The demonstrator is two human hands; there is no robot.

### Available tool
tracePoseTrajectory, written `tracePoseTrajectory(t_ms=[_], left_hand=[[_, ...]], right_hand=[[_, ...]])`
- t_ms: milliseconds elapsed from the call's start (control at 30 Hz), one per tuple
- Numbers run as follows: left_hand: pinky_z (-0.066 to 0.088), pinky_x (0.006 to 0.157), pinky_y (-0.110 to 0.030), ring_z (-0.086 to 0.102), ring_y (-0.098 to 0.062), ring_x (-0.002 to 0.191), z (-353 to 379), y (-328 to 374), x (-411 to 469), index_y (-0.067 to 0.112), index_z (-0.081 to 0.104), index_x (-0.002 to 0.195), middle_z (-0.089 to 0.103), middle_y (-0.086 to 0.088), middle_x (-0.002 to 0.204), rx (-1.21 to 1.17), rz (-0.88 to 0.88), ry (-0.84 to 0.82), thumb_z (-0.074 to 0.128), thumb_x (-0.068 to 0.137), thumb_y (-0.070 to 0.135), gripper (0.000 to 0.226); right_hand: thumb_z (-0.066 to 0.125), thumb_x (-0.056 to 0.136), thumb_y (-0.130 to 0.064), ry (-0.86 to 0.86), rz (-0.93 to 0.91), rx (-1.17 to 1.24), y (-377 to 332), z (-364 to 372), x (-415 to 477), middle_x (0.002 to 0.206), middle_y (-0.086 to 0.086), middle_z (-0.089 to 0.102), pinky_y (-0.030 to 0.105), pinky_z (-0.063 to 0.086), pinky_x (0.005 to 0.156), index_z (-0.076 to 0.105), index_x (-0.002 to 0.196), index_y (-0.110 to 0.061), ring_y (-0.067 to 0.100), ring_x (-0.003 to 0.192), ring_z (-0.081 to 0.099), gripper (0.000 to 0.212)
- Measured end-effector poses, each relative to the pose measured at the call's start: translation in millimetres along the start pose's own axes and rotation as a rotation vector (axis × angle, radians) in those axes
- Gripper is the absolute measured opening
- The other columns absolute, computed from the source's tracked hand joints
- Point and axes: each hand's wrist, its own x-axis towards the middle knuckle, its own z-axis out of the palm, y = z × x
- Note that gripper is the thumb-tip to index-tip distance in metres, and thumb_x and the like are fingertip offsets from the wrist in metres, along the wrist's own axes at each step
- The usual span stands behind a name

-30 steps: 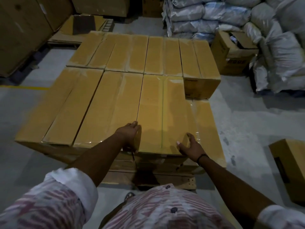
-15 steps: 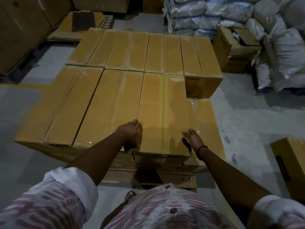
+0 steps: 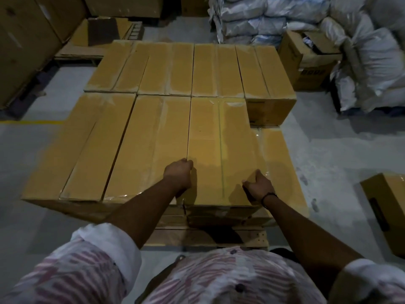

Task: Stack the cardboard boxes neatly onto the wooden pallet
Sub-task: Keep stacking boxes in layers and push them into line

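On the near edge of the wooden pallet (image 3: 206, 238): one long cardboard box (image 3: 219, 150), top layer, third from the left in the near row, lying flat and lengthwise away from the person.

Left hand (image 3: 178, 174): curled into a loose fist at the box's near left corner, on the seam with the neighbouring box (image 3: 149, 145); whether it grips an edge cannot be told.
Right hand (image 3: 258, 185): fingers bent over the box's right edge, pressing inward; nothing pinched.

Step in hand, as judged: squaring the placed box against its neighbours, not lifting it.

Stack condition: far row of four boxes full; near row three boxes wide, with one slot open on the right, where a lower box (image 3: 282, 163) shows its top.

Next move, as judged: a last nudge flush to the seam, then fetching another box, perhaps the one on the floor at right (image 3: 385, 211), for the open slot.
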Motion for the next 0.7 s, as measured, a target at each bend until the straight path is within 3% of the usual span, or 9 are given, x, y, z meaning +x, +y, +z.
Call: tracePoseTrajectory(t_ms=[133,267,467,700], left_hand=[[0.059,0.083,-0.038,0.065,-0.025,0.104,1.5,9.5,7.4,0.017,0.063,0.125,0.063,-0.004,0.117,-0.052,-0.097,0.059,0.069,0.089,0.025,0.038],[0.046,0.078,-0.036,0.061,-0.032,0.111,-2.6,30.9,24.3,0.014,0.051,0.139,0.056,-0.008,0.134,0.072,-0.174,0.032,0.058,0.097,0.042,0.051],[0.044,0.096,-0.044,0.047,-0.041,0.126,3.5,56.8,36.1,0.009,0.032,0.152,0.038,-0.013,0.155,0.064,-0.317,-0.051,0.052,0.100,0.049,0.068],[0.042,0.107,-0.049,0.029,-0.039,0.145,0.7,66.0,47.4,0.007,0.015,0.160,0.010,-0.010,0.170,0.002,-0.322,-0.108,0.049,0.102,0.042,0.076]], right_hand=[[0.065,0.096,-0.040,-0.017,-0.044,-0.045,2.1,1.6,7.5,0.162,0.015,0.031,0.039,0.036,0.113,0.012,0.161,-0.006,0.035,0.144,0.037,0.091],[0.061,0.099,-0.029,-0.065,-0.108,-0.093,-1.2,-12.7,33.6,0.157,0.018,0.039,0.040,0.041,0.108,0.009,0.160,-0.005,0.036,0.139,0.043,0.083],[0.054,0.101,-0.024,-0.170,-0.188,-0.119,-3.2,-41.3,76.6,0.140,0.021,0.054,0.041,0.050,0.096,0.023,0.156,-0.004,0.037,0.123,0.055,0.066],[0.053,0.101,-0.022,-0.265,-0.346,-0.205,-4.4,-71.1,104.3,0.152,0.017,0.044,0.042,0.047,0.104,0.019,0.157,-0.008,0.035,0.133,0.049,0.067]])
